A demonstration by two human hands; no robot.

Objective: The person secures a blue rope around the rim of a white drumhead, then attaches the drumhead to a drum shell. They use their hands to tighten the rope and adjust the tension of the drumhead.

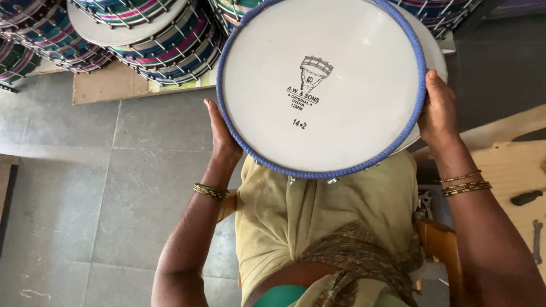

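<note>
The seated person holds a round drum (321, 85) with a white head and blue-wrapped rim above the lap, head facing up. The left hand (220, 133) and right hand (437, 111) each have their grip clamped on opposite rim edges. Stacked striped drums (148, 40) stand behind on the tiled floor (114, 187).

drum (321, 85) above lap, between left hand (222, 139) at its left rim and right hand (438, 111) at its right rim | stacked drums (142, 34) behind, far left, on board (111, 82) | wrench (537, 241) on bench, far right
</note>
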